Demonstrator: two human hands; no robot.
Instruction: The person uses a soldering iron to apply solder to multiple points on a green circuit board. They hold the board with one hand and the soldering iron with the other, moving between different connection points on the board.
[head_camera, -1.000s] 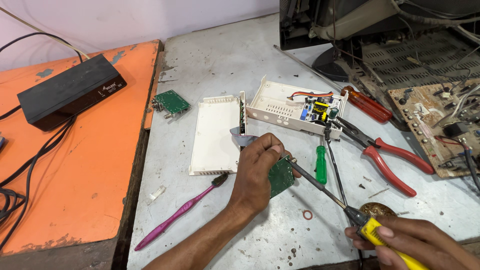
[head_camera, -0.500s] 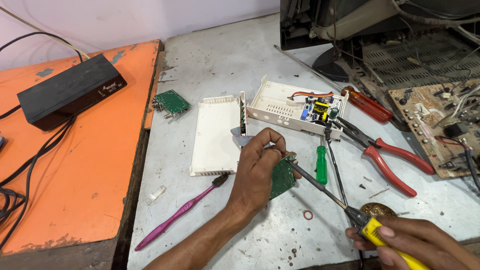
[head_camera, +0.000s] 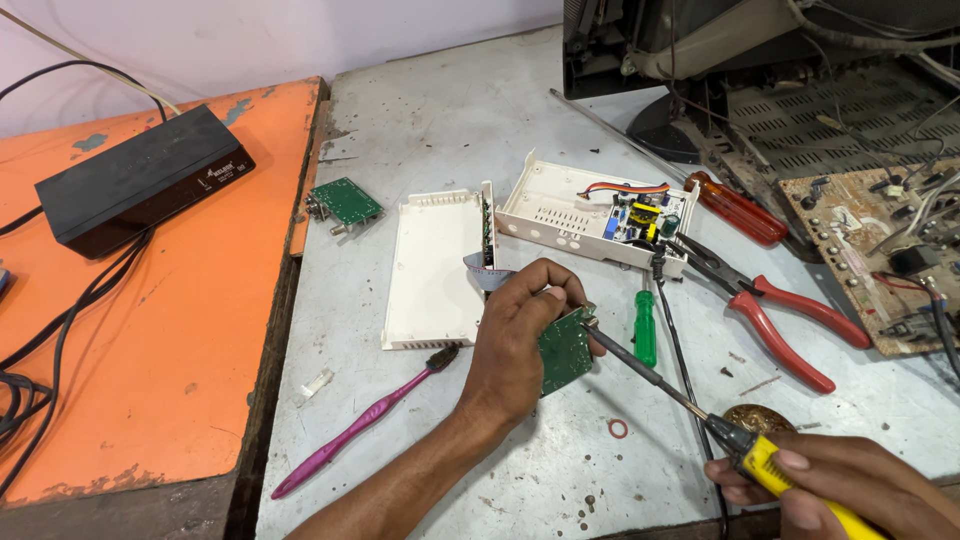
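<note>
L hand (head_camera: 520, 345) board (head_camera: 566, 350) prob. unmoved.

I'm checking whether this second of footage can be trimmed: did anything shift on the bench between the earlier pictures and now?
Hardly anything moved. The left hand holds the green circuit board as before, and the right hand keeps the yellow-handled soldering iron with its tip at the board's edge. The red pliers, green screwdriver and purple toothbrush lie where they were.

Small pale label (head_camera: 222, 171) on black box's (head_camera: 140, 180) front, orange table (head_camera: 150, 350).
</note>
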